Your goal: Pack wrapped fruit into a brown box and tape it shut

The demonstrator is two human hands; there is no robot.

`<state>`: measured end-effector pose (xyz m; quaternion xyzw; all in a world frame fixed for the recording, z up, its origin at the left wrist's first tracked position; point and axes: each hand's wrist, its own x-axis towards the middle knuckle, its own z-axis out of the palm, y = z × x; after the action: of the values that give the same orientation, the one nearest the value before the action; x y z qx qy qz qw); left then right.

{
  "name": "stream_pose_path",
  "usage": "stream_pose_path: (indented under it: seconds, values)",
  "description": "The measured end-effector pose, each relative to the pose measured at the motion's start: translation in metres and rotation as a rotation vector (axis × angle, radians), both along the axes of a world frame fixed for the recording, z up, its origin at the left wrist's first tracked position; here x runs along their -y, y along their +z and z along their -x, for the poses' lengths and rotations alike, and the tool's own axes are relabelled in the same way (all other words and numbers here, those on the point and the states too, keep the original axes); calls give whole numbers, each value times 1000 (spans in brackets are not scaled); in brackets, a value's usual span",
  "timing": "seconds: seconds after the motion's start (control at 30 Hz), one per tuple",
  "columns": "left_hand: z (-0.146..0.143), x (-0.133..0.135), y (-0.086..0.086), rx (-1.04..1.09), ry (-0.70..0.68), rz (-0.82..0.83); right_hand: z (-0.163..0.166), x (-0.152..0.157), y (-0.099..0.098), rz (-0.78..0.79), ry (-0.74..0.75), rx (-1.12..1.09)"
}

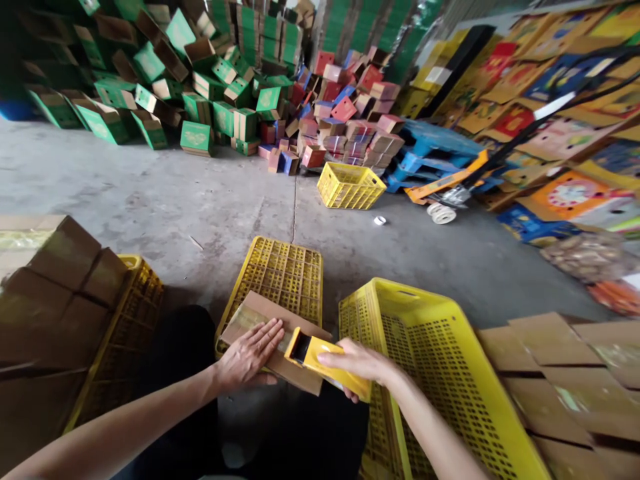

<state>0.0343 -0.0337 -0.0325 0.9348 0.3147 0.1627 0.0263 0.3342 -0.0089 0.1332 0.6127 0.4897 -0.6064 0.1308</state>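
A flattened-looking brown cardboard box [257, 310] with a strip of clear tape lies on an upturned yellow crate [285, 263] before my knees. My left hand [253, 353] rests flat on the cardboard, its fingers stretched out and the thumb near the front edge. My right hand [350, 367] is wrapped around a long yellow hand tool [320, 352] with a dark opening at its front end. That front end is over the right part of the cardboard; whether it touches cannot be made out. The tool's exact kind is unclear.
A large yellow crate [440, 347] stands at my right, beside stacked brown boxes [575, 373]. More boxes [60, 287] sit at my left by another crate [135, 333]. Farther off are a small yellow crate [351, 187], a pallet jack [450, 187], blue pallets [430, 147] and piled green cartons [197, 137].
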Motion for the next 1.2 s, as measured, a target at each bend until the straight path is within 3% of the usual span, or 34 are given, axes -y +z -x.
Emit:
stream_pose_path:
  seconds: [0.13,0.23,0.4,0.53,0.67,1.2]
  values:
    - [13,-14,-5,-24,-58,-61,6,7,-6,-13,-46,-50]
    - [39,-28,-7,-61,-91,-81,23,8,-8,-29,-63,-91]
    - [75,-36,3,-71,-32,-45,59,-2,-5,-74,-12,-109]
    - [58,-23,13,-25,-35,36,65,-6,-2,-87,-4,-109]
    - [36,-14,12,39,-29,67,61,-4,-5,-62,-61,-114]
    - [33,-15,8,46,5,153,48,4,-13,-27,-94,2]
